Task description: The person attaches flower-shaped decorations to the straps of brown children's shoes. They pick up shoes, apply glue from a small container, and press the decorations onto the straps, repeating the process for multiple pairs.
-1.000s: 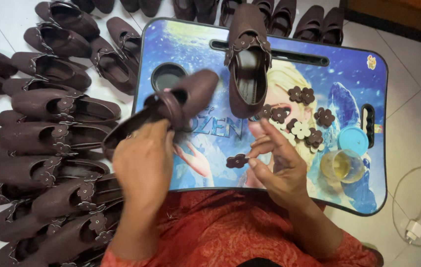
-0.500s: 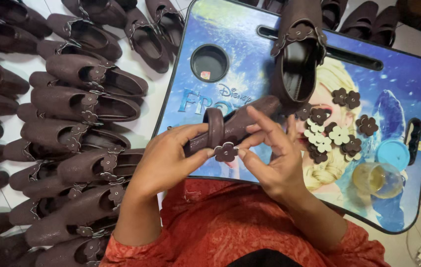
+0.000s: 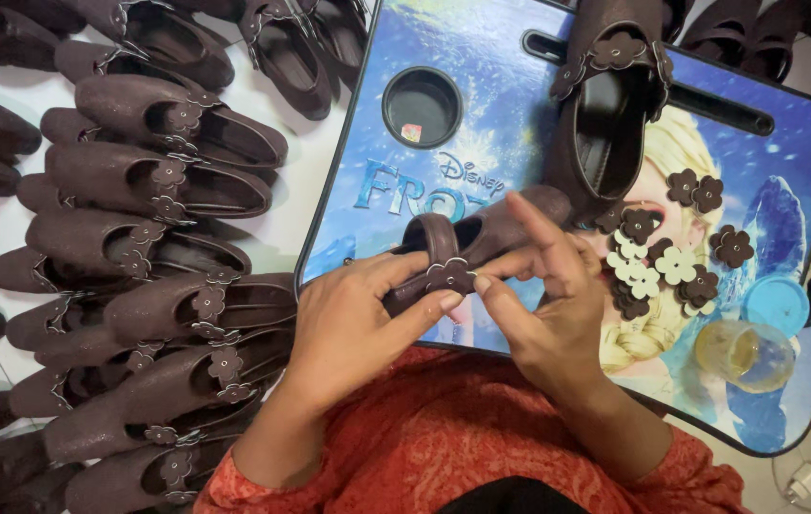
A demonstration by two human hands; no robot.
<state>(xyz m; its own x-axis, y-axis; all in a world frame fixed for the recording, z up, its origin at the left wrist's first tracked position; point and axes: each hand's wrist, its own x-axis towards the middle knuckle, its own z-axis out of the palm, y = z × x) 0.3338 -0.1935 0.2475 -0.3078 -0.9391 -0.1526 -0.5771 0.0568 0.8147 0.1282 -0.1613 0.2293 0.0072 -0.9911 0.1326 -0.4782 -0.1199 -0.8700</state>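
Brown shoe (image 3: 482, 243) sits gripped between both hands above the near edge of the blue lap tray (image 3: 520, 105). Left hand (image 3: 358, 328) clasps its strap side from below, thumb pressing the flower piece (image 3: 450, 276); right hand (image 3: 543, 309) pinches that same flower with its fingertips. Loose flowers (image 3: 672, 257) lie just right of the hands

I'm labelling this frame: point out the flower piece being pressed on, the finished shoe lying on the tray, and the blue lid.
flower piece (image 3: 449, 275), head view, its centre.
finished shoe (image 3: 608, 114), head view, insole.
blue lid (image 3: 775, 305), head view, top face.
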